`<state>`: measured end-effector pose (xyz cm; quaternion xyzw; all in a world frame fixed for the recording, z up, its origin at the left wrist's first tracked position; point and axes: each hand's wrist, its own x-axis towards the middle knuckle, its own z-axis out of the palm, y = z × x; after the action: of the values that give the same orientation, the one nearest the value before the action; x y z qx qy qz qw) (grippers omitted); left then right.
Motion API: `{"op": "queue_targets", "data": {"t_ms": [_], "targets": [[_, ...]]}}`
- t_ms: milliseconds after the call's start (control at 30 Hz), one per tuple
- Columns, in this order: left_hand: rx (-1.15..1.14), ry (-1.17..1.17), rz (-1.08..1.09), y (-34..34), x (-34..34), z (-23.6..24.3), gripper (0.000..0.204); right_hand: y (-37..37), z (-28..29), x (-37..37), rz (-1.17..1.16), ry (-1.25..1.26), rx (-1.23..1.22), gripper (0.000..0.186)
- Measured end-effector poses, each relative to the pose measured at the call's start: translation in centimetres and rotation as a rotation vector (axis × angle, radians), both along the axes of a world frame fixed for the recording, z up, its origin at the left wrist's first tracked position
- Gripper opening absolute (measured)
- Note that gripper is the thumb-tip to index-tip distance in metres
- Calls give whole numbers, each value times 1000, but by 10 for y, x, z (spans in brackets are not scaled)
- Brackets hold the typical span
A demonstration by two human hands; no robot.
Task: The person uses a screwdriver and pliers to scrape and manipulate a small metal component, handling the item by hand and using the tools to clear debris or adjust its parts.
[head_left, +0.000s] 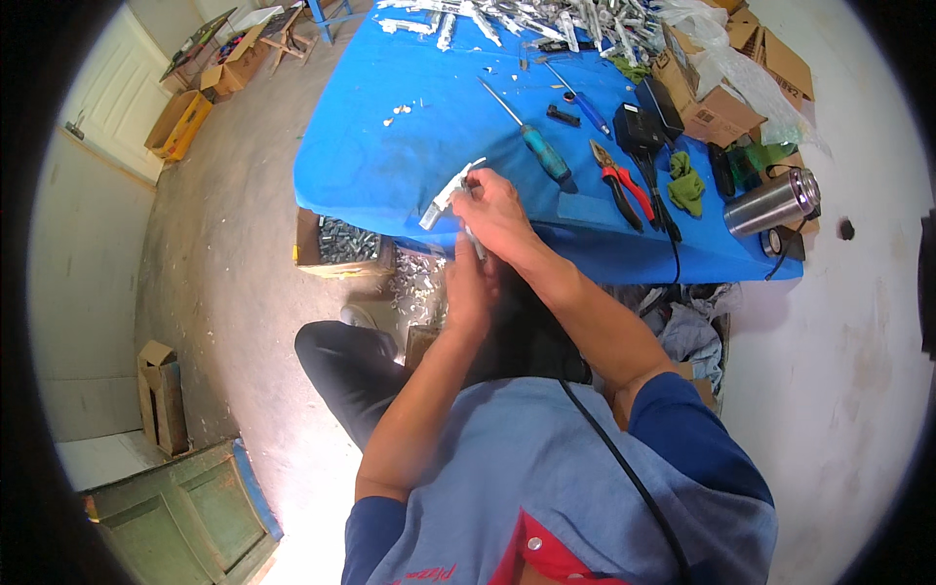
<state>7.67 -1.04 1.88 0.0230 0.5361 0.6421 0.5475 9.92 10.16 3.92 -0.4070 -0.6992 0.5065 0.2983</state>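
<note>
At the table's near edge, my right hand (495,213) is closed around a white-and-grey elongated part (445,203), which slants out past the fingertips with a cylindrical grey end. Just below it, my left hand (470,283) is closed too, its fingertips up by a thin grey length of the same piece or another one; I cannot tell which. The palms hide much of what is held. A teal-handled screwdriver (544,153) lies on the blue-covered table (370,127) beyond my hands, close to a blue screwdriver (591,112) and red-handled pliers (624,185).
A heap of white-and-grey parts (526,19) covers the table's far side. To the right are a black power adapter (639,127), a green cloth (686,183), a steel flask (770,203) and cardboard boxes (707,102). Below the table edge stands a box of dark pieces (346,244).
</note>
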Motion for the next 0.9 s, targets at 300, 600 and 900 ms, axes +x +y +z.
{"op": "queue_targets", "data": {"t_ms": [300,600,900], "targets": [[143,-359,-32,-68,-38,-33,67,-40,41,67,220,271,-396,32],[257,-127,-389,-57,30,-5,52,-89,18,123,106,99,-194,31],[197,-47,-695,-66,72,13,38,-90,26,214,55,113,-308,33]]}}
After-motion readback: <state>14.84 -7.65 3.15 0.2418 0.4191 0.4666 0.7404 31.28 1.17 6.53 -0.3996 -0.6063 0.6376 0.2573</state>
